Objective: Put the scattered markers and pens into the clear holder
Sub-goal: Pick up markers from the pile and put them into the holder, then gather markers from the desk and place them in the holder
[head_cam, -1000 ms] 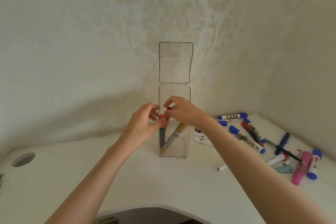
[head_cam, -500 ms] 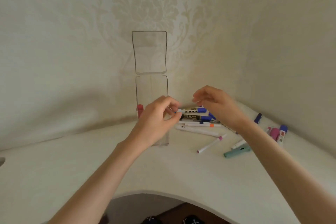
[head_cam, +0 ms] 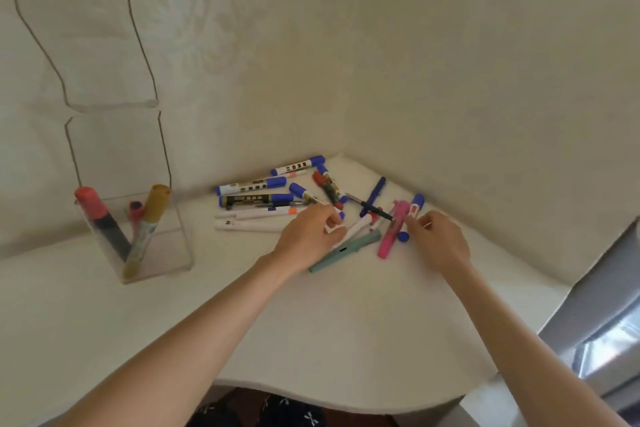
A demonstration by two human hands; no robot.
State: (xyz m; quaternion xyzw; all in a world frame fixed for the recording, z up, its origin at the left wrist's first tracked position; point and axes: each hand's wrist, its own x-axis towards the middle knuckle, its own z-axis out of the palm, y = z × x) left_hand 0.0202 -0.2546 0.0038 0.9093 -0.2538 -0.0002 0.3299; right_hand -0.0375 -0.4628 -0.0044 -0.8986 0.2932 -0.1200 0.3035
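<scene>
The clear holder point(head_cam: 173, 246) stands at the left by the wall, its lid point(head_cam: 93, 45) tipped up. Inside lean a red-capped dark marker point(head_cam: 100, 218), a yellow marker point(head_cam: 152, 211) and a small red pen point(head_cam: 135, 210). Several markers and pens lie scattered in the desk corner, among them blue-capped white markers point(head_cam: 252, 185), a teal pen point(head_cam: 346, 253) and a pink highlighter point(head_cam: 391, 236). My left hand point(head_cam: 308, 236) pinches a white marker point(head_cam: 356, 229) in the pile. My right hand point(head_cam: 440, 243) rests its fingertips against the pink highlighter, fingers apart.
The white desk point(head_cam: 311, 340) has a curved front edge close to me. Two patterned walls meet behind the pile. A grey metallic surface point(head_cam: 606, 315) borders the desk on the right.
Both hands left the holder and moved right to the pile of markers. The view swung right, so the holder now sits at the far left. The red-capped marker now stands in the holder.
</scene>
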